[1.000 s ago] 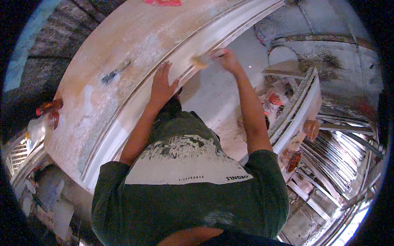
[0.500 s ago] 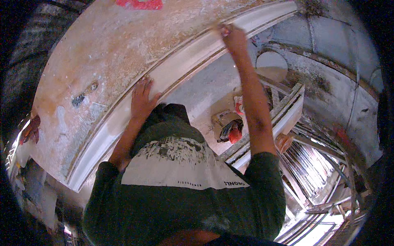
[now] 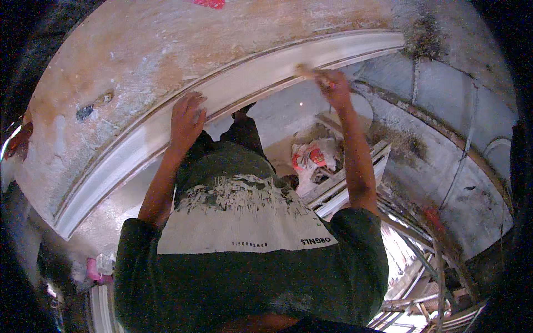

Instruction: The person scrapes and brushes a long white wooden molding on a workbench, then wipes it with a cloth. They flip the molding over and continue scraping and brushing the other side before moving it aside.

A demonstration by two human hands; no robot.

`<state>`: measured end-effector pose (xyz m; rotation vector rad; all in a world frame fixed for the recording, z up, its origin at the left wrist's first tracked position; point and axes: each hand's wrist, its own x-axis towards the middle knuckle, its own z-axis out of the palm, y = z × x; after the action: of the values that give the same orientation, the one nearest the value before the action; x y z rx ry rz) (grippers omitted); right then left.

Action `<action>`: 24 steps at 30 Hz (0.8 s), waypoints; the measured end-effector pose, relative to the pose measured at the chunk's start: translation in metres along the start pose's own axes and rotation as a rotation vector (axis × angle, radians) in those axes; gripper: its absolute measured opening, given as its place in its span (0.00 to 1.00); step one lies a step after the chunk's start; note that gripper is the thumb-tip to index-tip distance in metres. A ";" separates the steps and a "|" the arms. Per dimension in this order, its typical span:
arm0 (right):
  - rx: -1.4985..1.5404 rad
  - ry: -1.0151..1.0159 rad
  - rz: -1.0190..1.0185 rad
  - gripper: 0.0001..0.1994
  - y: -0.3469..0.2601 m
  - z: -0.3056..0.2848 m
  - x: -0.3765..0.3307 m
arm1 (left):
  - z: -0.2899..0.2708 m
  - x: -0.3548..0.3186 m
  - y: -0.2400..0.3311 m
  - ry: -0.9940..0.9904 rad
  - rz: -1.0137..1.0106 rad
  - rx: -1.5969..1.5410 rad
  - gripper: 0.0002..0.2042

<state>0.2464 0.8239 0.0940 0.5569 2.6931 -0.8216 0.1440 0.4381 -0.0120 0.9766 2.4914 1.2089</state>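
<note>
While braced: left hand (image 3: pixel 187 119) spread flat on white moulding (image 3: pixel 244 89).
Right hand (image 3: pixel 333 86): closed around small brush (image 3: pixel 304 70) touching moulding.

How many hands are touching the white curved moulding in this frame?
2: the left hand lies flat on the white curved moulding mid-span; the right hand presses a small tool against it farther right.

Room btwn my left hand (image 3: pixel 187 119) & right hand (image 3: pixel 333 86) along white moulding (image 3: pixel 261 77); wall (image 3: pixel 139 61) blocks beyond.
</note>
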 end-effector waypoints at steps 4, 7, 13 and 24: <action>-0.027 0.345 -0.413 0.09 0.005 -0.006 0.038 | 0.040 0.030 0.034 -0.001 -0.004 0.019 0.17; -0.112 0.142 -0.732 0.07 -0.009 0.089 0.065 | 0.094 0.039 0.045 0.019 0.010 0.137 0.20; -0.275 0.346 -0.090 0.09 0.180 -0.042 0.129 | 0.136 0.079 0.120 0.042 -0.065 0.230 0.24; 0.135 -0.153 -0.724 0.11 0.135 -0.004 0.036 | 0.194 0.113 0.142 0.274 -0.384 0.056 0.16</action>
<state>0.2727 0.9400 0.0201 -0.4848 2.6992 -1.1570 0.2118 0.6950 -0.0183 0.3295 2.7601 1.2162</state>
